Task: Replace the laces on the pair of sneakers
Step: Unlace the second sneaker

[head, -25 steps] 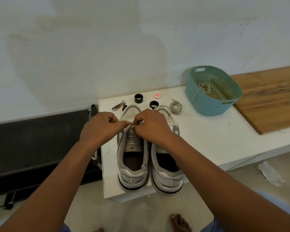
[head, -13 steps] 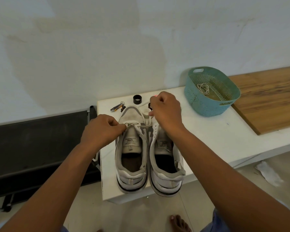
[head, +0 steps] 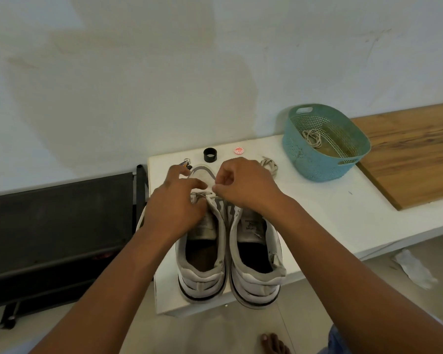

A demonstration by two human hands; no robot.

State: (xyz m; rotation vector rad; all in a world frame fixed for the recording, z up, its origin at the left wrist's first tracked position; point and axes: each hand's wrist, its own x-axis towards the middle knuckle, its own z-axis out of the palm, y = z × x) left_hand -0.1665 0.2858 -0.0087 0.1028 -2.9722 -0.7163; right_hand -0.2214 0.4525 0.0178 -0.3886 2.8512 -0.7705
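The pair of sneakers sits side by side at the near edge of the white table (head: 330,213), heels toward you and hanging slightly over the edge. On the left sneaker (head: 202,256) a pale lace (head: 202,194) crosses the lowest eyelets near the toe. Your right hand (head: 246,187) pinches one end of that lace between thumb and curled fingers (head: 221,178), just above the gap between the two shoes. Your left hand (head: 174,208) lies over the tongue of the left sneaker with its fingers stretched forward and loosely spread; you cannot tell whether it has hold of the lace. The right sneaker (head: 256,259) shows its tongue label and dark opening.

Just beyond your right hand lies a coiled lace (head: 270,166) on the table. Farther back stand a black ring (head: 210,155) and a small red-and-white cap (head: 238,150), with a metal clip (head: 186,162) near your left fingertips. A teal basket (head: 315,162) to the right holds another bundled lace (head: 312,137), beside a wooden board (head: 414,152).
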